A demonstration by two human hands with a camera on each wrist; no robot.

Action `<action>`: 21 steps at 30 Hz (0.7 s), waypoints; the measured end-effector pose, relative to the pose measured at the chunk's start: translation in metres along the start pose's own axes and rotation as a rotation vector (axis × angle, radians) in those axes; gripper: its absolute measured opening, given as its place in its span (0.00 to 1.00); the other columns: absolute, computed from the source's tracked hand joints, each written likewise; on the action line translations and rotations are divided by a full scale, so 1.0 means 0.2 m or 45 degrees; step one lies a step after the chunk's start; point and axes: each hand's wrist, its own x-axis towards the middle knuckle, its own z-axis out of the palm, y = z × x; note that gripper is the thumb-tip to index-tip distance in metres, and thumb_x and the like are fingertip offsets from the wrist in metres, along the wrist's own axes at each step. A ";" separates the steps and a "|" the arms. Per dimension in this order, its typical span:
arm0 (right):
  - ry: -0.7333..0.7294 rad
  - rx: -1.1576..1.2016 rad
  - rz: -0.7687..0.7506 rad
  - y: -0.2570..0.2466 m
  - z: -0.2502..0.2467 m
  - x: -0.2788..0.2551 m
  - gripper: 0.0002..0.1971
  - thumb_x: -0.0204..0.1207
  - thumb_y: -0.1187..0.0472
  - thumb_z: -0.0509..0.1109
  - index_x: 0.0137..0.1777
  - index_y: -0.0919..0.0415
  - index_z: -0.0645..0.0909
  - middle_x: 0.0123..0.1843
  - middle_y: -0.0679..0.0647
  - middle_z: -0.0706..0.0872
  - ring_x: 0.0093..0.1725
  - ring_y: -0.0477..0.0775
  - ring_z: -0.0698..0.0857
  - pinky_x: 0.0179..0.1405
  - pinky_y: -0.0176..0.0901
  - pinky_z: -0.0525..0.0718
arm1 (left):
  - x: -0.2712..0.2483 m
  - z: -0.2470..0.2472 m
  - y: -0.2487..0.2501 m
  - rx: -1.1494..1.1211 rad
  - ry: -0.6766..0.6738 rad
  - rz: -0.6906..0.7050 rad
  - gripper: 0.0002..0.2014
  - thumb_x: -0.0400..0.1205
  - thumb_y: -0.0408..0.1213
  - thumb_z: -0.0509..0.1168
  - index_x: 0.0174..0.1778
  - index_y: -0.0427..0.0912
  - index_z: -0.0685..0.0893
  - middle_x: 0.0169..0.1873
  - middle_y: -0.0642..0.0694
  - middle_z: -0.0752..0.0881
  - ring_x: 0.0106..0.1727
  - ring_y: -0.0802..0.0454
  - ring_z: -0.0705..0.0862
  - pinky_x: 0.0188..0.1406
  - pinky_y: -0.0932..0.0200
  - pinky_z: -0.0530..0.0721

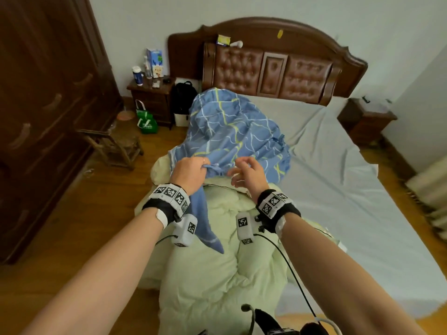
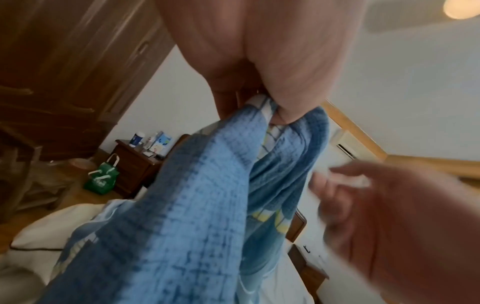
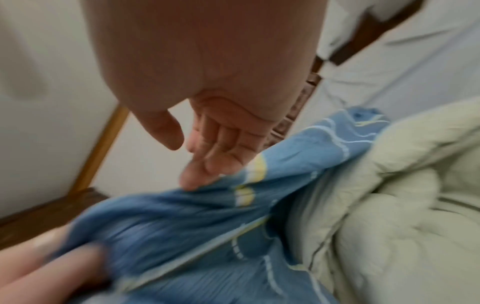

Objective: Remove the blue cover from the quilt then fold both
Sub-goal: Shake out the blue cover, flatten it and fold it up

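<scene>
The blue cover [image 1: 229, 131] with white and yellow lines lies bunched over the far half of the pale green quilt [image 1: 217, 274], which runs along the bed's left side toward me. My left hand [image 1: 191, 171] grips a gathered edge of the cover [image 2: 207, 205], and a blue corner hangs down past the wrist. My right hand [image 1: 246, 170] hovers just right of it with fingers loosely spread. In the right wrist view its fingertips [image 3: 192, 179] touch the blue cover [image 3: 207, 236] without gripping it; the quilt [image 3: 402, 205] bulges at the right.
The bed has a grey-blue sheet [image 1: 338, 189] and a brown tufted headboard [image 1: 266, 68]. A dark wardrobe [image 1: 36, 105] and a small wooden chair [image 1: 116, 146] stand on the left. A nightstand [image 1: 152, 97] with bottles and a green bag [image 1: 146, 122] sit beyond.
</scene>
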 end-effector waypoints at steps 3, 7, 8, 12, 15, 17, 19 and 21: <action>0.061 0.132 0.547 0.20 -0.15 0.13 0.08 0.83 0.62 0.60 0.46 0.65 0.77 0.44 0.62 0.88 0.33 0.57 0.85 0.31 0.42 0.84 | 0.00 -0.01 0.06 -0.010 0.029 -0.011 0.09 0.74 0.30 0.56 0.29 0.42 0.75 0.27 0.36 0.80 0.33 0.35 0.79 0.32 0.46 0.81; -0.133 0.366 0.797 0.46 -0.21 0.35 0.18 0.88 0.51 0.55 0.54 0.68 0.75 0.41 0.65 0.88 0.33 0.61 0.88 0.34 0.47 0.81 | -0.05 -0.06 0.19 -0.002 -0.034 -0.067 0.14 0.74 0.24 0.60 0.26 0.45 0.69 0.24 0.41 0.73 0.30 0.40 0.73 0.30 0.47 0.73; -0.157 0.433 0.798 0.48 -0.22 0.41 0.19 0.88 0.49 0.55 0.56 0.67 0.75 0.39 0.64 0.90 0.35 0.61 0.88 0.35 0.47 0.81 | -0.06 -0.06 0.22 0.015 -0.056 -0.086 0.17 0.74 0.23 0.60 0.25 0.46 0.67 0.24 0.41 0.73 0.30 0.41 0.73 0.30 0.48 0.72; -0.079 0.761 0.733 0.43 -0.28 0.58 0.15 0.88 0.57 0.57 0.39 0.59 0.74 0.22 0.52 0.83 0.21 0.50 0.84 0.21 0.36 0.82 | -0.14 -0.07 0.30 0.051 -0.031 -0.254 0.19 0.72 0.23 0.60 0.22 0.48 0.65 0.20 0.49 0.69 0.28 0.47 0.69 0.27 0.56 0.67; -0.178 0.593 0.726 0.42 -0.37 0.68 0.16 0.88 0.53 0.57 0.43 0.61 0.76 0.32 0.56 0.81 0.25 0.52 0.83 0.19 0.35 0.81 | -0.20 -0.03 0.37 0.045 -0.010 -0.372 0.22 0.71 0.20 0.61 0.21 0.53 0.67 0.21 0.52 0.70 0.28 0.50 0.70 0.23 0.69 0.63; -0.302 0.393 0.691 0.44 -0.40 0.71 0.14 0.89 0.51 0.55 0.55 0.60 0.76 0.46 0.55 0.82 0.39 0.52 0.86 0.27 0.37 0.86 | -0.24 0.02 0.45 0.044 -0.020 -0.421 0.21 0.71 0.21 0.59 0.22 0.54 0.68 0.20 0.53 0.68 0.28 0.49 0.69 0.22 0.68 0.61; -0.345 0.208 0.646 0.47 -0.43 0.76 0.10 0.89 0.54 0.56 0.54 0.57 0.76 0.51 0.52 0.81 0.43 0.48 0.86 0.30 0.36 0.86 | -0.27 0.06 0.54 0.065 -0.030 -0.464 0.12 0.68 0.28 0.55 0.21 0.48 0.67 0.19 0.50 0.67 0.27 0.46 0.67 0.23 0.62 0.60; -0.275 0.201 0.645 0.44 -0.44 0.75 0.08 0.86 0.55 0.62 0.55 0.58 0.78 0.49 0.54 0.82 0.35 0.48 0.88 0.25 0.36 0.84 | -0.31 0.08 0.60 0.139 -0.023 -0.515 0.07 0.67 0.30 0.55 0.23 0.42 0.72 0.21 0.43 0.72 0.28 0.42 0.72 0.25 0.55 0.64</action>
